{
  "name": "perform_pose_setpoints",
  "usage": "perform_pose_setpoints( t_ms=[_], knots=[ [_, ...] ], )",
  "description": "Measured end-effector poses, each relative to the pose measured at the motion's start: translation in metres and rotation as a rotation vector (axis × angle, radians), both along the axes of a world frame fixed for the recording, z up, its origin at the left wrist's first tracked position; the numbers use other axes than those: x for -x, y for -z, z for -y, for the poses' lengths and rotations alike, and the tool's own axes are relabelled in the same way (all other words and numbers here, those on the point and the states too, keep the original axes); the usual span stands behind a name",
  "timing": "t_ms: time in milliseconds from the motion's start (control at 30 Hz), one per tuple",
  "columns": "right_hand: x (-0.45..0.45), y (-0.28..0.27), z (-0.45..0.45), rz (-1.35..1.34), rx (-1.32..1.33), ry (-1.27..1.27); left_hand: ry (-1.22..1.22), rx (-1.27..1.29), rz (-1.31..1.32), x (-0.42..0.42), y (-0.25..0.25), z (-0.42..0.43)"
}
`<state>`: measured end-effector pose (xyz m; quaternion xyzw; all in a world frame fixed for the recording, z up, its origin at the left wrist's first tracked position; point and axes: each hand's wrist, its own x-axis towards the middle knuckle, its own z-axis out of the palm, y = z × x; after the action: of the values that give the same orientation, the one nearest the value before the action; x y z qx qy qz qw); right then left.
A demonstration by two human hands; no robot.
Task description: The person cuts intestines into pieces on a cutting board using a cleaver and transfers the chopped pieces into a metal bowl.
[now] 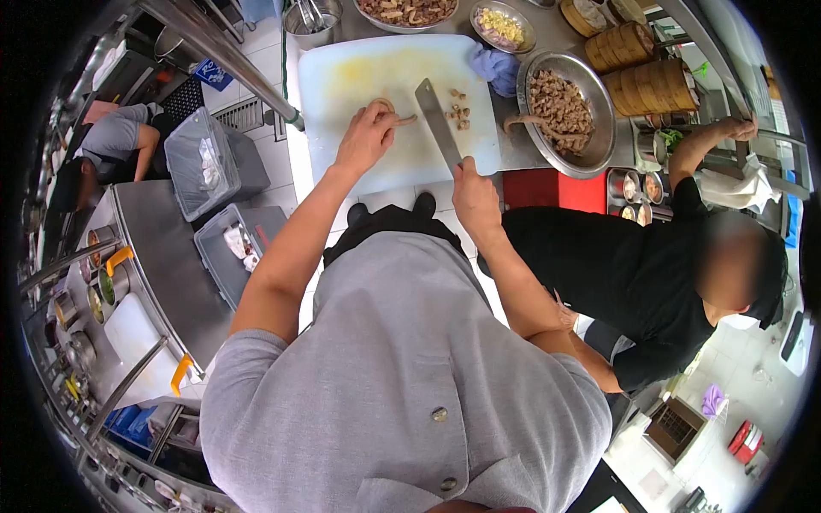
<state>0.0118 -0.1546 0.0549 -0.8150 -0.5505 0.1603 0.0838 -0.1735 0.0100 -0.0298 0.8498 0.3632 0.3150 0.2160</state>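
Observation:
On a white cutting board (359,77), my left hand (368,141) presses its bent fingers onto a thin brownish strip of meat (405,120). My right hand (475,198) grips the handle of a cleaver (439,126), its broad blade angled across the board just right of the strip. Several small diced meat pieces (462,113) lie beyond the blade. To the right stands a steel bowl (604,145) holding chopped meat (560,101), with another long strip (523,122) hanging over its near-left rim.
A blue cloth (496,67) lies at the board's right corner. Behind are a bowl of yellow-white pieces (501,28), a bowl of brown pieces (405,10) and bamboo steamers (646,88). A co-worker in black (599,256) stands close at right; another person (120,141) bends at far left.

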Motion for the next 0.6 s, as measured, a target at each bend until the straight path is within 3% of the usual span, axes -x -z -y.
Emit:
perform_pose_setpoints(
  t_ms=[100,267,467,600],
  knots=[
    [0.006,-0.011,0.001,-0.078,-0.041,0.022,0.018,0.047,-0.035,0.002,0.001,-0.002],
    [0.006,0.018,0.002,-0.067,0.045,-0.006,-0.003,0.031,0.007,0.002,0.002,0.003],
    [0.015,-0.011,0.004,-0.094,-0.104,0.022,-0.052,0.086,0.005,0.007,0.004,-0.001],
    [0.027,0.009,0.006,-0.089,0.011,0.007,-0.080,0.084,0.006,0.007,0.013,0.001]
  ],
)
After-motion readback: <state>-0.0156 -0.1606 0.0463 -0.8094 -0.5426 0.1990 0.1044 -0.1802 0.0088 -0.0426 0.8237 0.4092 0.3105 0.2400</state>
